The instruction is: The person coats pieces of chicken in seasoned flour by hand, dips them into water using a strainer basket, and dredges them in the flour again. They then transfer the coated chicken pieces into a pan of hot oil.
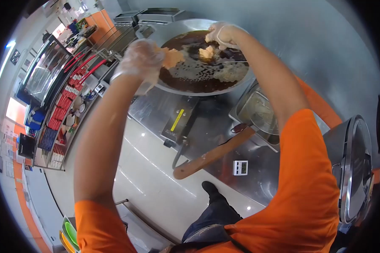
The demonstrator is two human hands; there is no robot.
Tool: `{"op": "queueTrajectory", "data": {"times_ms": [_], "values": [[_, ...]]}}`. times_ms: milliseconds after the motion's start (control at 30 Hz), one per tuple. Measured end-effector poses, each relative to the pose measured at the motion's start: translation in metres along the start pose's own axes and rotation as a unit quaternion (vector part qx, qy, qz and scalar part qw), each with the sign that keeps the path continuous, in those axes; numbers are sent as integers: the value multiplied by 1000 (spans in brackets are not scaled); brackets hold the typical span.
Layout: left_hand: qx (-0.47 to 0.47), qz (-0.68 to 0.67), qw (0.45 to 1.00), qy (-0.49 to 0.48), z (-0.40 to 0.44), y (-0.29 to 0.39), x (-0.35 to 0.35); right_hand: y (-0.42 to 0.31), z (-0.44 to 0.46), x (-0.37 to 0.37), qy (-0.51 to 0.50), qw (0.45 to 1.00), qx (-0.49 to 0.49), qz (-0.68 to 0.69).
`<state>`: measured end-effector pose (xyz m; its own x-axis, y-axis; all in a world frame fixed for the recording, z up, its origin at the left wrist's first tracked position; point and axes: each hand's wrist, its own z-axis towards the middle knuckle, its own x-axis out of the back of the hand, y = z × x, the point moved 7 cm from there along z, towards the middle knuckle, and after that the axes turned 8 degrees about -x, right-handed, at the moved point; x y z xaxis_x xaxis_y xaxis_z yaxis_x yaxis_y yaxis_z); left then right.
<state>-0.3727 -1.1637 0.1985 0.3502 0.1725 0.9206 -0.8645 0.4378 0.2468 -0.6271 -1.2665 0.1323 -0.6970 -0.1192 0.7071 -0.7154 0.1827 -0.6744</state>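
My left hand [140, 58], in a clear plastic glove, holds a pale, batter-coated piece of food [172, 58] over the left side of a large wok [185, 90]. Dark oil [198, 84] fills the wok, with foam and bubbles across its surface. Another battered piece [207, 52] sits in the oil near the middle. At the wok's far right, my right hand [222, 35], also gloved, hangs over the oil with its fingers curled downward. What those fingers hold, if anything, I cannot make out. A thin metal rod [235, 62] reaches into the oil from the right.
Right of the wok, a metal pan [259, 109] holds a round strainer, with a wooden handle [215, 152] crossing the steel counter. A white timer [240, 168] lies nearby. A large lidded pot [354, 168] stands at right. Shelves with red boxes [61, 111] are at left.
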Motion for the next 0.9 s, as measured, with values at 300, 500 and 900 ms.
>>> {"op": "queueTrajectory", "data": {"times_ms": [300,500,900], "values": [[32,-6,993,112,39,-23,-66,-76,-89,64,12,972,122,200],[68,-70,969,227,-261,-77,144,-185,-260,-63,-246,865,213,383],[801,143,581,17,-1244,-1,278,-290,-863,-592,-781,599,171,39]]}}
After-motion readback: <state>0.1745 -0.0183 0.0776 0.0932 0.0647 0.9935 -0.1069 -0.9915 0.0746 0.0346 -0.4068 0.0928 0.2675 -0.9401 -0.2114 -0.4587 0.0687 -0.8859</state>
